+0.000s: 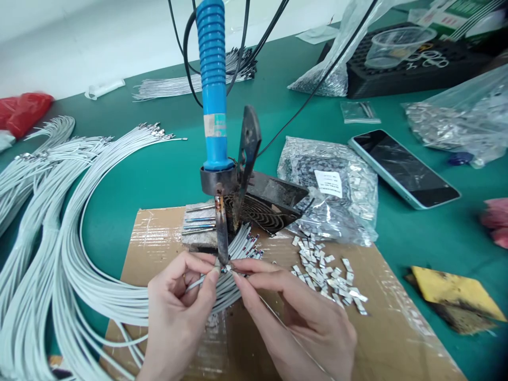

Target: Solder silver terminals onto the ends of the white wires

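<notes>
A soldering iron [215, 90] with a blue ribbed handle is fixed upright in a metal holder, tip [223, 243] pointing down. Just left of the tip, my left hand [182, 307] is closed, pinching the end of a white cable [194, 284]. From the right, my right hand [293, 317] is closed, with thumb and forefinger at the tip; a thin silvery solder wire [291, 334] runs through it towards the lower right. A tiny metal piece shows between the two hands, partly hidden by fingertips. Behind them lies a bundle of white cables [242, 244].
Loose metal tabs [323, 270] lie on the cardboard [153, 233] at right. Thick cable bundles [71, 238] fill the left. A bag of parts [329, 185], a phone [405, 168], a yellow sponge [456, 291] and a black foam block [397, 79] sit on the green table.
</notes>
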Available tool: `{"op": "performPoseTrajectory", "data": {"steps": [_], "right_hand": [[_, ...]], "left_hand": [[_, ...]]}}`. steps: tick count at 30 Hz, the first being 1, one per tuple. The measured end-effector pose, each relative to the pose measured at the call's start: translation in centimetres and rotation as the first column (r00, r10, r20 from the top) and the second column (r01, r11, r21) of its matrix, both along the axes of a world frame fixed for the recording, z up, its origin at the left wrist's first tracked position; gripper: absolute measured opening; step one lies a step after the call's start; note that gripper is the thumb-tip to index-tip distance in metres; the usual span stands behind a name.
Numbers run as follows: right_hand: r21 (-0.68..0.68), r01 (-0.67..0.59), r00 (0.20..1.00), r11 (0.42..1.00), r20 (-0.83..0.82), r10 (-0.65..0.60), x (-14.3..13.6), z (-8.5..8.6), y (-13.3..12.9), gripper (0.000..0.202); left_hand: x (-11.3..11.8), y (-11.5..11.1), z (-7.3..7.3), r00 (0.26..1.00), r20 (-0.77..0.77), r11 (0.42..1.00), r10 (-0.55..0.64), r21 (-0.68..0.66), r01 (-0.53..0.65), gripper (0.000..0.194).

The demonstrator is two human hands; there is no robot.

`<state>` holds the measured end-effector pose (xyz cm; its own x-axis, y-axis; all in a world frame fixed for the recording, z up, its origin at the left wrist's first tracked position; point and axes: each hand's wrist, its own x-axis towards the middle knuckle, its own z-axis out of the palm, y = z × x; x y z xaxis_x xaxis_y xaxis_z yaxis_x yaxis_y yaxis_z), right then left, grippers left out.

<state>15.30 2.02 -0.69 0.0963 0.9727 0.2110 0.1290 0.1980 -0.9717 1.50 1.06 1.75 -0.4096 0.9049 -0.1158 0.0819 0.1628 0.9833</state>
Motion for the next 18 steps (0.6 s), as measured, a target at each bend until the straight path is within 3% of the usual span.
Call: {"op": "performPoseTrajectory", "data": {"steps": [9,15,18], "right_hand": [[0.040,0.003,1.000,0.999,0.017,-0.004,0.07,-0.07,0.15,0.016],[0.078,-0.009,0.999,0.997,0.037,0.006,0.09,-0.13,0.22,0.017],[0.086,-0.001,0.999,0.996,0.033,-0.002,-0.01,-0.16,0.21,0.018]], "left_hand": [[0.94,0.03,0.36,0.995,0.060,0.997,0.074,0.006,-0.074,0.013],[0.51,0.12,0.30,1.000,0.028,1.000,0.000,0.006,0.000,0.012],[0.73,0.17,0.42,0.998,0.048,0.999,0.050,0.003,-0.051,0.012]]}}
